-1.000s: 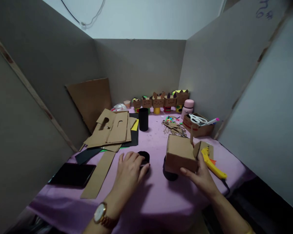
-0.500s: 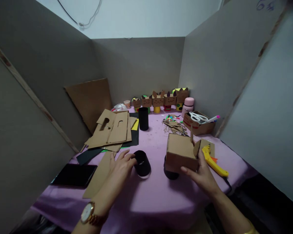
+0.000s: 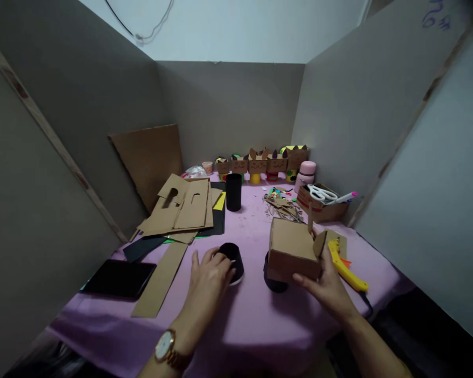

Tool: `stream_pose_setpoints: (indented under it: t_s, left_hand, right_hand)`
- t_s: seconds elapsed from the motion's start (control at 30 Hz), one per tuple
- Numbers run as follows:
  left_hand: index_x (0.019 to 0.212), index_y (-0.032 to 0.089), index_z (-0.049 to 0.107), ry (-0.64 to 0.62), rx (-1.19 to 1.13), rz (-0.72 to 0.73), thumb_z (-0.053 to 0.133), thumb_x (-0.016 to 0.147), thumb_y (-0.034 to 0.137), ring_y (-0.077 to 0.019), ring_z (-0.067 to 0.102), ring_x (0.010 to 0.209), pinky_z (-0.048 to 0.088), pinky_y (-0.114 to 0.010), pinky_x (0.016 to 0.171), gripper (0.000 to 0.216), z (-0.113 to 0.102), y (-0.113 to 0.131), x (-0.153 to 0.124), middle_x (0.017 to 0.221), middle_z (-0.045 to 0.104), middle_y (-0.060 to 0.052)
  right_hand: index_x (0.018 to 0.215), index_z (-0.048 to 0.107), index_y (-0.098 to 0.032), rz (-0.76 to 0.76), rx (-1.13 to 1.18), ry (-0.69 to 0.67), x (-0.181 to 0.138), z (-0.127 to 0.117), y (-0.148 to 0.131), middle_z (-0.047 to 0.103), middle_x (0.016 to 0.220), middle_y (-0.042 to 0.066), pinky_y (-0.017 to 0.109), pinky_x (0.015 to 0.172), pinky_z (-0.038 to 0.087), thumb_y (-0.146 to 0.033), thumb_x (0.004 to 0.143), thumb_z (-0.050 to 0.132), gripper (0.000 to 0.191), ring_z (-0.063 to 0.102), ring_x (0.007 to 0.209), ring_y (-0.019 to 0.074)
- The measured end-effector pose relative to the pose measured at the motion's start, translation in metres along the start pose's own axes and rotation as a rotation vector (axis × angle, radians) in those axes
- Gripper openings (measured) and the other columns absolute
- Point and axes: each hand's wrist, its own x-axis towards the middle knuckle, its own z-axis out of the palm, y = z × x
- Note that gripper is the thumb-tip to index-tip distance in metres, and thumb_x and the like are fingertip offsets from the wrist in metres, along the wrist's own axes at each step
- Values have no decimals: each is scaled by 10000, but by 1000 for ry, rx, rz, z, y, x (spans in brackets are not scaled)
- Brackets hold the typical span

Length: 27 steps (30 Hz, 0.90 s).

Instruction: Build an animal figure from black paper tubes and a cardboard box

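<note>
My right hand (image 3: 325, 283) grips a small brown cardboard box (image 3: 294, 247) by its right side, thumb at the lower front edge. Two upright cardboard flaps stick up at the box's right end. Partly hidden behind and below the box, a black tube (image 3: 275, 283) rests on the cloth. My left hand (image 3: 211, 275) is palm down with its fingers curled at the left rim of another short black tube (image 3: 237, 261), seemingly pinching it; the fingertips are partly hidden. Farther back a taller black tube (image 3: 234, 193) stands upright.
Cardboard sheets (image 3: 185, 207), a cardboard strip (image 3: 161, 283) and a black tablet or phone (image 3: 120, 278) lie left. Right are a yellow glue gun (image 3: 349, 268) and a box with scissors (image 3: 323, 210). Scraps (image 3: 286, 207), cardboard animal figures (image 3: 258, 165) and a pink bottle (image 3: 305, 176) stand behind.
My left hand has moved right, further over the short black tube, its fingers now curled at the rim. My right hand and the box have hardly moved. The view shifted slightly.
</note>
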Motion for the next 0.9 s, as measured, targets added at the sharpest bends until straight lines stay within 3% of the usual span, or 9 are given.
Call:
stream_pose_setpoints:
  t_s: [0.2,0.37,0.57,0.73,0.83,0.9]
  left_hand:
    - [781,216,644,43,77,-21,488,858,192,-327,490,1113,246,-629,921,176,-1,-21,3,1016,675,-89]
    - [885,206,628,23,98,4,492,824,152,-344,451,1177,286,-615,909,159,2,-19,-4,1121,636,-127]
    - [1122,142,534,97,9,-96,525,841,393,-389,379,1237,309,-606,943,377,-22,-9,1,1295,501,-198]
    - [1304,131,407,154,-236,-135,541,827,409,-329,345,1286,267,-505,1043,569,-37,-17,58,1369,425,-187]
    - [1373,105,290,164,-302,-175,539,830,406,-306,299,1331,289,-443,1055,669,-30,-29,108,1421,360,-200]
    - [1374,96,287,146,-341,-212,535,838,410,-311,373,1291,360,-435,1008,669,-22,-39,139,1402,383,-217]
  right_hand:
    - [1449,60,-292,-56,-70,-13,4,-5,1,75,1549,99,481,1113,196,-411,639,768,1083,119,1404,299]
    - [1452,43,-298,-29,-34,-39,6,-6,-2,141,1533,122,484,1081,277,-463,622,766,1113,238,1373,314]
    - [1452,55,-307,-60,-79,-38,6,-7,-1,159,1534,96,474,1061,324,-509,637,737,1082,259,1365,317]
    - [1450,62,-296,-69,-156,-20,6,-8,4,195,1521,108,521,1098,220,-518,634,734,1080,237,1371,333]
    - [1449,54,-281,-59,-130,-31,6,-7,4,215,1514,128,511,1088,259,-540,643,717,1075,268,1361,326]
    - [1448,51,-273,-48,-122,-46,6,-7,5,202,1518,132,508,1093,253,-547,646,713,1075,245,1371,322]
